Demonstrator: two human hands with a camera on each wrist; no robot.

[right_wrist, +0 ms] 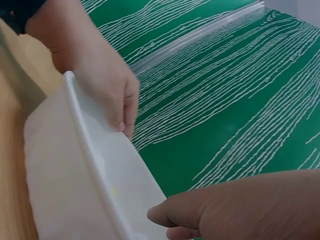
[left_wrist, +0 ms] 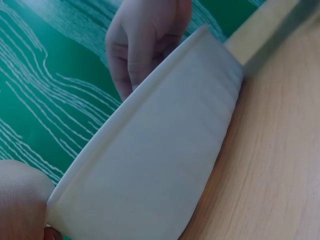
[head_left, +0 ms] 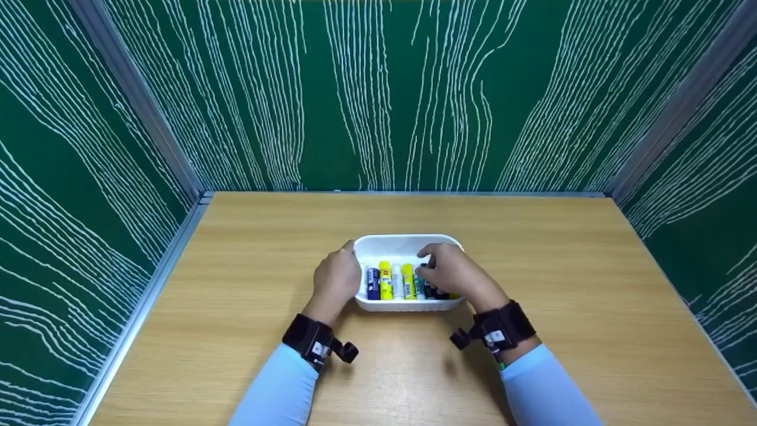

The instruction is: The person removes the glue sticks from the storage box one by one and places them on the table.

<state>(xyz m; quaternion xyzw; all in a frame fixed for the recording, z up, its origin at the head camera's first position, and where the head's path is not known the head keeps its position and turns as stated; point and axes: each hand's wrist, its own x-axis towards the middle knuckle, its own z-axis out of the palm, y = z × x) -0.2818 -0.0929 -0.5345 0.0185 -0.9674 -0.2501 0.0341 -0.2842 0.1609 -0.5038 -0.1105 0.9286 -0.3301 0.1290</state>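
Observation:
A white plastic tray point(head_left: 408, 306) sits on the table with a row of glue sticks standing side by side along its near wall. From the left come a navy stick point(head_left: 372, 285), a yellow one point(head_left: 385, 281), a white one point(head_left: 397, 283), a second yellow one point(head_left: 408, 282) and a green-and-white one point(head_left: 420, 287). Darker sticks farther right are partly covered by my right hand point(head_left: 454, 269). That hand reaches over the right rim, thumb and forefinger apart above the row. My left hand point(head_left: 338, 275) grips the tray's left rim, fingers over the edge.
The wooden table point(head_left: 260, 248) extends around the tray on all sides. Green panels point(head_left: 408, 94) with white wavy lines stand behind and at both sides, joined by grey metal posts point(head_left: 136, 94). Black wrist straps point(head_left: 504, 325) with small cameras sit on both forearms.

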